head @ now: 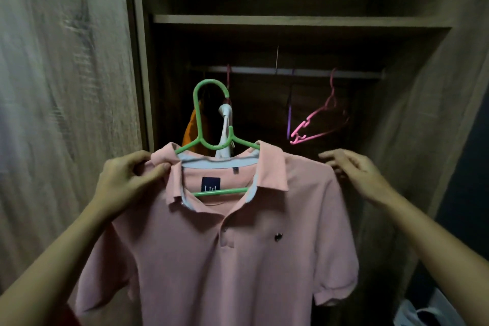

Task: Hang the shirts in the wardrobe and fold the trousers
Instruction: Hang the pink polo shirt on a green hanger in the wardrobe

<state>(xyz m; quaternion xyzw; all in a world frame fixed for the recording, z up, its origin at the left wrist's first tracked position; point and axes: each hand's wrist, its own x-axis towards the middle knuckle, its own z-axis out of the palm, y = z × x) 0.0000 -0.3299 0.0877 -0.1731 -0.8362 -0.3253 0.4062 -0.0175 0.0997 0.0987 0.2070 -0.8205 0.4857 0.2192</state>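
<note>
While the wardrobe [291,20] stands open ahead, with its rail [304,71] far back under a shelf, the pink polo shirt [264,259] fills the near middle of the view. It is draped on a green hanger [209,103] whose hook sits below the rail and does not look hooked on yet. The left hand [124,180] pinches the collar and shoulder cloth at the shirt's left. The right hand [357,172] is spread and relaxed just beside the right shoulder, holding nothing; whether it touches the cloth I cannot tell.

The shirt is likely light, soft and limp knit that could slide off a smooth plastic arm. I would take the stiff hanger by its neck below the hook and only steady the shoulders.

On the rail hang an orange garment [190,130] and a white one [226,124] to the left, and an empty pink hanger [320,124] to the right. A navy neck label [211,184] shows what look like the letters "Ltd", partly hidden by the hanger bar. The small dark chest emblem [277,236] is too small to read.
</note>
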